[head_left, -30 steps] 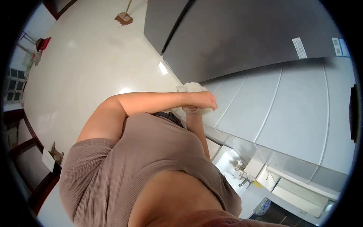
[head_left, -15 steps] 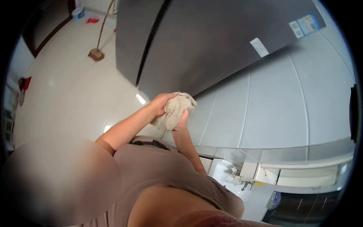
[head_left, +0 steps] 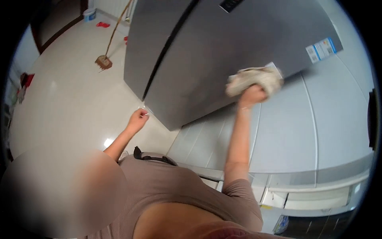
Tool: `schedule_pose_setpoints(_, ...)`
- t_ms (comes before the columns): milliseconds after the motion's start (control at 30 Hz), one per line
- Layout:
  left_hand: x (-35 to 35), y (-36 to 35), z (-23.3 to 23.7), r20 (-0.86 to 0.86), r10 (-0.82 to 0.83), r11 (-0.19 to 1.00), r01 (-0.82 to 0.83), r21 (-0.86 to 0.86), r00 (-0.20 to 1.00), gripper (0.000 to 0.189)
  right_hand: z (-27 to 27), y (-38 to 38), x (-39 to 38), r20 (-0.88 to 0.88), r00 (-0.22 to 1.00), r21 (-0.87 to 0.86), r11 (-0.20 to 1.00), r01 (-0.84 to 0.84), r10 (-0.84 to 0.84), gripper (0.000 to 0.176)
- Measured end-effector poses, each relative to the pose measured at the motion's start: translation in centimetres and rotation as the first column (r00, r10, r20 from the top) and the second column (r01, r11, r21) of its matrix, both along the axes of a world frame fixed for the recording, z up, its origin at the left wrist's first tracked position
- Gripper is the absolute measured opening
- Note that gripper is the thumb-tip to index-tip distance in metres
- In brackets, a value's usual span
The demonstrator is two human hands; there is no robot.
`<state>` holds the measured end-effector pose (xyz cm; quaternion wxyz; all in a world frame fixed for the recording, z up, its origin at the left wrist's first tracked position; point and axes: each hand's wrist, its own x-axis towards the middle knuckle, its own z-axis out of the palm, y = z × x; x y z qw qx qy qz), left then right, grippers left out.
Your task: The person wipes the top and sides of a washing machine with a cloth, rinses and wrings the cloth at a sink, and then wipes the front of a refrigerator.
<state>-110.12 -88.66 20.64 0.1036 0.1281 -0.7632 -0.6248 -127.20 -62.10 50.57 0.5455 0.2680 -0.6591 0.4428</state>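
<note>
My right hand (head_left: 254, 95) is closed on a crumpled beige cloth (head_left: 254, 77), slightly blurred by motion. The cloth lies over the side of a large dark grey refrigerator (head_left: 191, 67), by its lower right edge, and partly covers a white label there. Apart from it, my left hand (head_left: 138, 118) hangs before the refrigerator's lower corner with its fingers curled. A thin whitish bit shows at those fingertips, too small to name.
A broom (head_left: 104, 61) leans on the left, near a blue-and-white bucket (head_left: 89, 14) and a red item (head_left: 103, 24) on the pale floor. Grey panels (head_left: 286, 123) run along the right. A blue-edged sticker (head_left: 321, 50) is on the refrigerator.
Both hands were together on the bunched cloth. My left hand has let go and moved down to the left; my right hand has carried the cloth up and right onto the refrigerator.
</note>
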Motion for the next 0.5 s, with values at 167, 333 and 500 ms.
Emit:
schedule_pose_setpoints(167,7.9,-8.0,-9.0,0.265,0.273,0.962,-0.260,-0.084,0.925,0.022,14.2,5.1,-9.5,0.171,0.764,0.328,0.767,0.552,-0.622,0.039)
schedule_pose_setpoints(333,19.1,-11.7,-15.7,0.470,0.574,0.818,-0.505,-0.277,0.671,0.026,21.1,12.2,-21.0,0.193,0.534,0.586,0.533,0.610,-0.823,0.046)
schedule_pose_setpoints(500,28.1,-9.7,-17.7,0.737,0.533,0.666,-0.743,-0.063,0.416,0.020,4.3,9.1,-15.5,-0.086,0.657,0.827,0.314,0.467,-0.749,0.043)
